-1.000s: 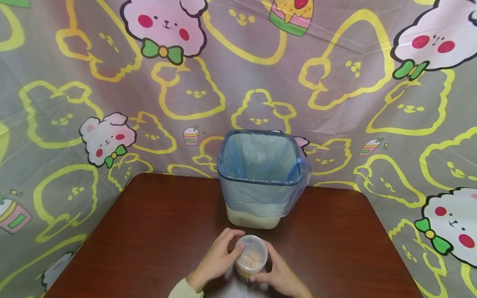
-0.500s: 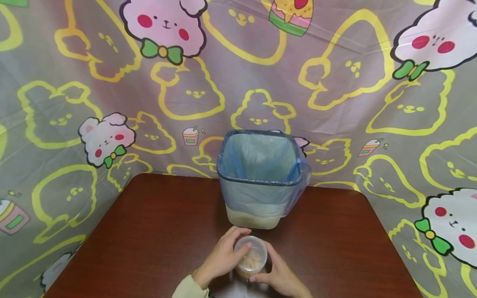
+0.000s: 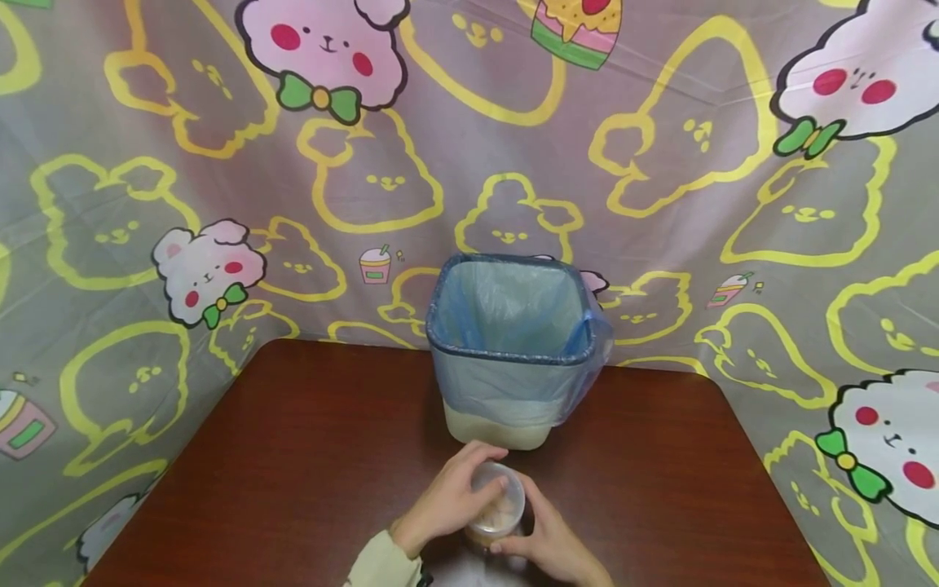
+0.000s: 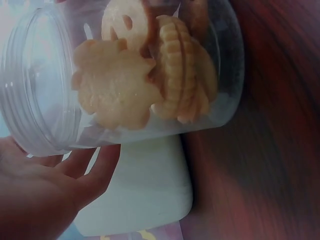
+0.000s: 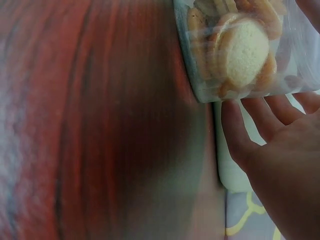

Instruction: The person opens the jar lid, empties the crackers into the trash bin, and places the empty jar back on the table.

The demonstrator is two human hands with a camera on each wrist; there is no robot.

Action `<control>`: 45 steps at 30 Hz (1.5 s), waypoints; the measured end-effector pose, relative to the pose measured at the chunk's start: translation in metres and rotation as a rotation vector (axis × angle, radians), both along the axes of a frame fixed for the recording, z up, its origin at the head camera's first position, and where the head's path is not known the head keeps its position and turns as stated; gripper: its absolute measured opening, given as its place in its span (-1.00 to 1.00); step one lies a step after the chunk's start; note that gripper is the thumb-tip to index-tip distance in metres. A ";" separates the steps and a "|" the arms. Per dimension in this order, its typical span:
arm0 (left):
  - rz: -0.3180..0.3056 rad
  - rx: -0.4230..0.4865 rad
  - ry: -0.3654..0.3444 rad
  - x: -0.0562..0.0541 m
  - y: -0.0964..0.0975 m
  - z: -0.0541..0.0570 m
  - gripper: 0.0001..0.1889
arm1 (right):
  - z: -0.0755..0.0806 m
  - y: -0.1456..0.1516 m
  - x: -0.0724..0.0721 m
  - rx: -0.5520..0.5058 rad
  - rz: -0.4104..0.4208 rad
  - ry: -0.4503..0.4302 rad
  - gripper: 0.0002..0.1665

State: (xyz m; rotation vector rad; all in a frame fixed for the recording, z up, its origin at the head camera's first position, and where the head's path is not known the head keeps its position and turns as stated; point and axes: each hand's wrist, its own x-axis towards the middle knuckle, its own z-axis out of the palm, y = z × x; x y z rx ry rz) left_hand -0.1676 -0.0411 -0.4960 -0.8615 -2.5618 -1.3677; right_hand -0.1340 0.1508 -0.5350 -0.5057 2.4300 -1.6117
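A printed cloth [image 3: 506,122] hangs behind and along both sides, covered in yellow-outlined animals and pink-cheeked cartoon heads. In front of it stretches the dark red-brown bench [image 3: 315,424]. Toward its far edge stands a cream bin [image 3: 499,432], its mouth facing up, with a blue plastic liner [image 3: 506,387] folded over the rim and bunched loosely at the right.

The left hand [image 3: 455,497], coming from a pale sleeve [image 3: 381,562], reaches over the top of a clear jar [image 3: 482,536]; the right hand [image 3: 550,542] is on the jar's other side. The jar is between the two, touching both, so neither is nearer. It is near the front of the bench, just this side of the bin. It is squat and upright or nearly so, its axis vertical and its top pointing up; whether the base rests fully on the wood I cannot tell.

The left fingers are bent round the edge of the translucent lid [image 3: 502,514], thumb across its top. The right fingers curve round the jar's side, thumb low on the near face.

Inside lie cookies, one scalloped cookie [image 4: 117,82] beside a ridged cookie [image 4: 175,70].
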 end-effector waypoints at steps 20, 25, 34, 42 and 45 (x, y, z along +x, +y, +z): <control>-0.082 -0.020 -0.041 0.002 0.000 0.000 -0.61 | -0.001 0.001 0.000 0.009 0.005 -0.002 0.06; -0.124 -0.047 -0.021 0.003 -0.003 0.001 -0.52 | -0.001 0.001 0.000 0.010 0.004 -0.004 0.07; -0.181 -0.113 -0.019 0.008 -0.013 0.003 -0.23 | -0.001 0.002 0.001 0.041 -0.024 0.043 0.04; -0.222 -0.174 0.006 0.012 -0.020 0.003 -0.05 | -0.003 0.002 0.001 0.021 -0.005 0.049 0.02; -0.221 -0.198 0.013 0.014 -0.021 0.004 -0.04 | -0.003 0.002 0.001 0.025 -0.010 0.047 0.02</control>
